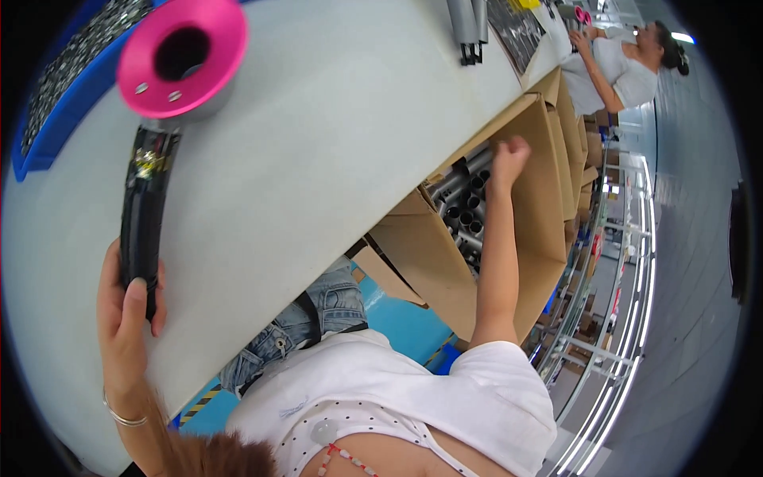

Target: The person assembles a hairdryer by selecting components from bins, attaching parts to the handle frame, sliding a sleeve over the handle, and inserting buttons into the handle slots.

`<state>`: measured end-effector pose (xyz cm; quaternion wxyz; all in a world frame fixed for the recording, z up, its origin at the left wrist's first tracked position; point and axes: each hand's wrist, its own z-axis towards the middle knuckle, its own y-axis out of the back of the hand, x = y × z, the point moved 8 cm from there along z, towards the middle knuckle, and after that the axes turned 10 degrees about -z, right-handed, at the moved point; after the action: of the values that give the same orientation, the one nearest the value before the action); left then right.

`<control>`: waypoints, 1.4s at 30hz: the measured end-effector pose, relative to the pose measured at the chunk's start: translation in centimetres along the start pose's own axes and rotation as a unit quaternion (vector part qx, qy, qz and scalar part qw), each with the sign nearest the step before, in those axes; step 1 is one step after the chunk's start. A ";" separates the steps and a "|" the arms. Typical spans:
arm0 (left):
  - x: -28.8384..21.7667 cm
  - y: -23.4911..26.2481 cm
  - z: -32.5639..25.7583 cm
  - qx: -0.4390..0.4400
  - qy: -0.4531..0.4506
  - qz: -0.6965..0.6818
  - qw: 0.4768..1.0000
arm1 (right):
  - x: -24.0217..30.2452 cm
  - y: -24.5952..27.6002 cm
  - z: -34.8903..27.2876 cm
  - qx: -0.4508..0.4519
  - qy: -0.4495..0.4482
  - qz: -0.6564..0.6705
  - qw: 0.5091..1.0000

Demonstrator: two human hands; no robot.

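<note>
On the left of the white table, my left hand (131, 310) is closed round the lower end of a black hair dryer handle (143, 215). Gold-coloured inner parts show near the handle's top. Above it is the hair dryer's round pink head (226, 48), with a dark opening and two small silvery pieces on its rim. Over an open cardboard box (540, 199) on the right, my right hand (509, 161) is curled into a fist. Whatever it may hold is hidden. Several grey tubes (453, 195) lie in the box below it.
A blue bin (60, 143) full of small metal parts (75, 67) stands at the far left. Grey tubes with black ends (469, 32) lie at the table's far side. Beyond more cardboard boxes, a co-worker (616, 71) handles a pink-ended part. Metal racks (612, 262) stand to the right.
</note>
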<state>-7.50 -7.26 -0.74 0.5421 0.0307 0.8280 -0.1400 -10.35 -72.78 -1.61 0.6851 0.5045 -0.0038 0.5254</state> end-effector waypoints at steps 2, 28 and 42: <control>0.4 -0.1 0.0 -0.006 -0.006 0.004 1.000 | -11.5 -7.5 -4.4 0.382 -0.275 0.054 0.881; -8.7 -1.3 -0.2 0.088 -0.207 -0.127 0.966 | 7.9 2.8 -5.3 0.355 -0.229 0.582 0.694; -13.2 2.7 1.0 0.051 -0.315 -0.202 0.926 | 43.2 -1.4 -30.4 0.651 0.273 0.248 0.664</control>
<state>-0.64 -3.61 10.34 0.7332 -0.1554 0.5947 -0.2907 -5.93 -20.62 5.69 -0.0025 0.6362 0.4015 0.6588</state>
